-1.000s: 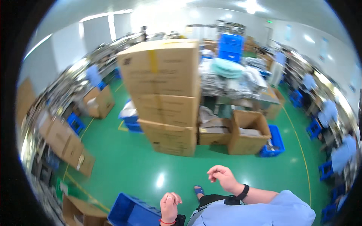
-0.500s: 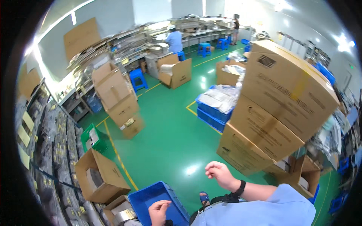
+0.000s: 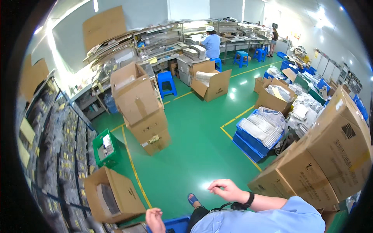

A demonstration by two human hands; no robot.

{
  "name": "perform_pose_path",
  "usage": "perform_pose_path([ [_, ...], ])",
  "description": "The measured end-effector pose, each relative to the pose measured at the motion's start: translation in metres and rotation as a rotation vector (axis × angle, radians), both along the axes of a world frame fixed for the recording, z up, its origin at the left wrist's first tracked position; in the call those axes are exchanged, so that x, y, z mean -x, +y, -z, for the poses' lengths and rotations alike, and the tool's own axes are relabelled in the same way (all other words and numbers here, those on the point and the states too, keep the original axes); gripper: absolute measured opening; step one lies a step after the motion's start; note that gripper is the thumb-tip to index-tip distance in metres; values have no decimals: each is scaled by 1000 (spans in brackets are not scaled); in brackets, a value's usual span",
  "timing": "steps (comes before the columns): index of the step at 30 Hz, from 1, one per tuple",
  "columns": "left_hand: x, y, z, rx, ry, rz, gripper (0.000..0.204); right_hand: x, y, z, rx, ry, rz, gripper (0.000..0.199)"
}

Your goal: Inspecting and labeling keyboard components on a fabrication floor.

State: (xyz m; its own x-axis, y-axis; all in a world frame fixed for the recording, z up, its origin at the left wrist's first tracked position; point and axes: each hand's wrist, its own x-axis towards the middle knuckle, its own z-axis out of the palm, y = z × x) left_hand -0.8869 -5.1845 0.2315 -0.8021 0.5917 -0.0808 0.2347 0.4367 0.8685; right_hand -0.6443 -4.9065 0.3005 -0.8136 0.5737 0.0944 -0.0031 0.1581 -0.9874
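My right hand (image 3: pixel 228 190) hangs in the air in front of my body, a dark band on its wrist. Its fingers are loosely bent, the thumb is a little apart, and nothing shows in it. At the lower edge, my left hand (image 3: pixel 154 220) is raised with half-curled fingers and no object visible in it. Just beyond that hand, to its right, lies the rim of a blue plastic crate (image 3: pixel 176 221), mostly cut off by the picture edge and my body. An open cardboard box (image 3: pixel 123 194) holding grey sheets stands left of my left hand.
Stacked cardboard boxes (image 3: pixel 145 120) stand ahead left; taller ones (image 3: pixel 314 171) lean at the right. Blue crates (image 3: pixel 248 145) hold pale packed parts. A green crate (image 3: pixel 112 153) sits beside the loaded rack (image 3: pixel 64 155). One person (image 3: pixel 211 44) sits at the far benches; another (image 3: pixel 274 40) stands.
The view has shifted forward and left. The near blue crate has slid toward the lower edge, and the tall boxes have moved right. Both hands are still raised and empty-looking.
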Motion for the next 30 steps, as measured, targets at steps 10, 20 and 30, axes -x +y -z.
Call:
perform_pose_path([
  [10,139,449,-76,-474,-699,678,18,65,227,13,-112,-100,576,22],
  [20,167,793,-53,-221,-731,1008,19,149,576,50,-29,74,637,35],
  [30,247,1088,-24,-334,-826,550,17,261,966,3,538,569,236,36],
])
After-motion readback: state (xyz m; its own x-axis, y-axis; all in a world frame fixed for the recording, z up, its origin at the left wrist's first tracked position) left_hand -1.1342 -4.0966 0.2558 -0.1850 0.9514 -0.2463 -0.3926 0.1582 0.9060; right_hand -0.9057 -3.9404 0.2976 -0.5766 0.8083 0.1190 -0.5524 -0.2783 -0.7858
